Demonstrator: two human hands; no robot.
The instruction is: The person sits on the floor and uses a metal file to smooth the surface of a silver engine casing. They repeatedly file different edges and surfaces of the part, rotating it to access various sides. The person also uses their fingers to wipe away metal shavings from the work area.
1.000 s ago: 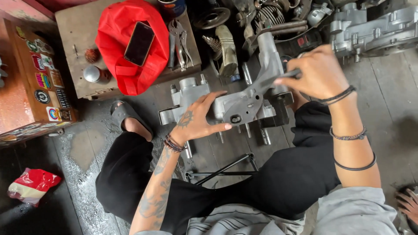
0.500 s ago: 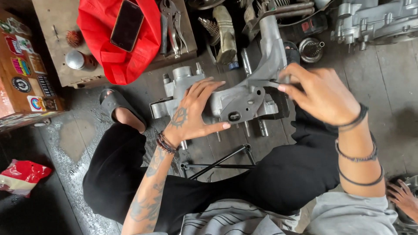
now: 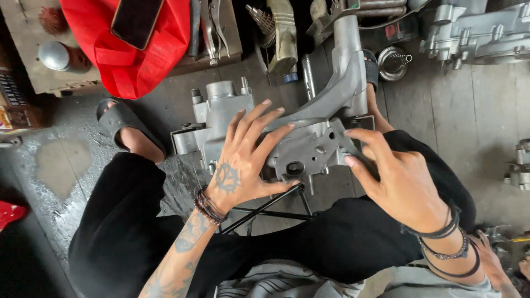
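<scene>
Engine case [image 3: 309, 146], grey metal, sits btwn the knees. Left hand [image 3: 243, 160] lies flat on it, fingers spread. Right hand [image 3: 395, 179] grips its right edge. Red bag [image 3: 138, 60] w/ black phone [image 3: 137, 19] on bench top-left; colourful box [image 3: 11, 105] at left edge.

— How many hands at the casting?
— Two: the left hand [image 3: 243, 160] and the right hand [image 3: 397, 182], both on one grey metal engine casing [image 3: 309, 146].
— Other castings about?
— One more engine casing [image 3: 480, 30] top right, and one small part [image 3: 519, 165] at the right edge.
— On the bench [image 3: 33, 83]?
— One red bag [image 3: 132, 66], one dark phone [image 3: 137, 19] lying on it, one round metal cap [image 3: 54, 55], and one pair of pliers [image 3: 212, 27].
— Footwear?
— Two dark sandals: one [image 3: 118, 118] at left, one [image 3: 371, 69] behind the casting.
— Wristbands?
— Several on each wrist; I can't count them exactly.
</scene>
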